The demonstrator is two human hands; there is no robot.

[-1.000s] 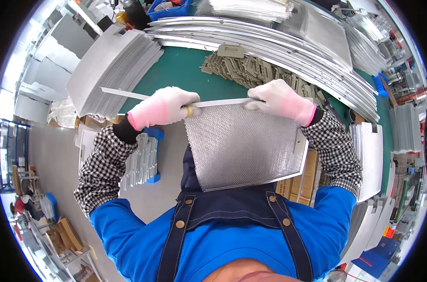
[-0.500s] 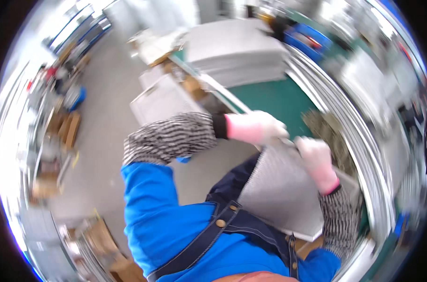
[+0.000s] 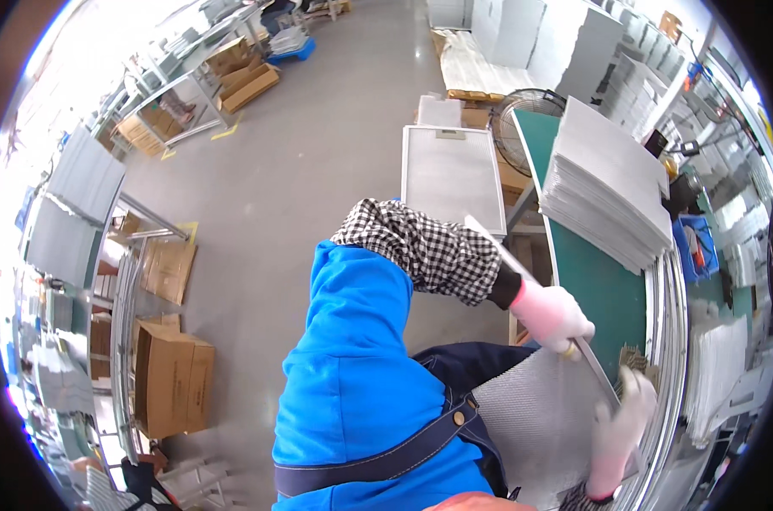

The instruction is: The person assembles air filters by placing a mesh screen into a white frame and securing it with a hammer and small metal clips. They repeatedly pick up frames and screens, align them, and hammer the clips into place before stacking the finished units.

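Note:
My left hand (image 3: 557,319), in a white glove with a pink cuff, is closed around a long, narrow metal strip (image 3: 597,366). One end of the strip sticks out past my wrist; the other slopes down toward my right hand. A silver mesh panel (image 3: 531,409) leans against my body under the strip. Beside the strip's lower part is my right hand (image 3: 623,422), gloved alike and slightly blurred, with thumb and fingers apart. Whether it touches the strip or the panel edge is hard to tell.
A stack of mesh sheets (image 3: 612,175) lies on the green-topped bench (image 3: 604,311), near long metal profiles (image 3: 666,341) and a blue bin (image 3: 695,247). A framed panel (image 3: 453,179) and a fan (image 3: 523,128) stand beyond. A cardboard box (image 3: 174,379) sits at left.
My view has turned, so the bench appears further right. Both hands were together at the panel's top edge; now they are further apart, my left on the strip and my right lower.

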